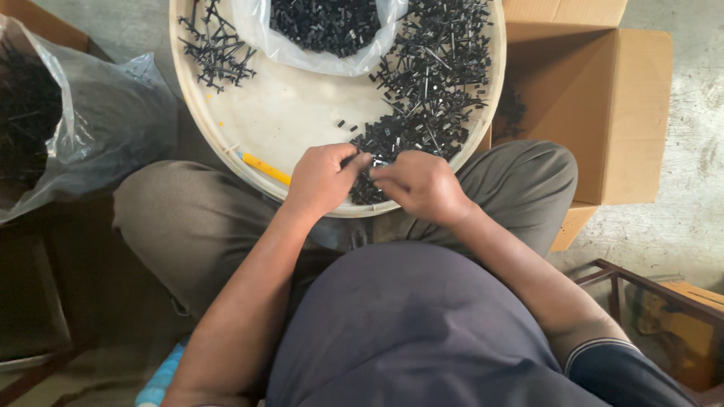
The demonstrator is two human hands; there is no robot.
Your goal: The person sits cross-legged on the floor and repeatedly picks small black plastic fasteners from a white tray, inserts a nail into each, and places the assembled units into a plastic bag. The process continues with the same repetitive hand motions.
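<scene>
small black plastic parts [422, 83], heaped on right half of round white tray [286, 113], tray resting on lap. looked light, stiff, hard, thin stems likely snappable if bent; too small for palm grip, best pinched at ends with fingertips. slippery? could not tell. left hand [323, 179] at near rim of tray, fingers curled in, thumb and forefinger pinched on a tiny black piece [363, 160], mostly closed. right hand [422, 185] just beside it over same near rim, knuckles up, fingers folded down, tips meeting left hand's tips; seemed pinched on same piece, contact partly hidden. both wrists bent inward, forearms angled in from either side of body toward near rim. branched black sprues [217, 47] at far left of tray. clear plastic bag [324, 34] of more black parts at far edge of tray. yellow stick [264, 167] on tray's near left rim. open cardboard box [603, 98] right of tray, second plastic bag [83, 113] left of tray.
</scene>
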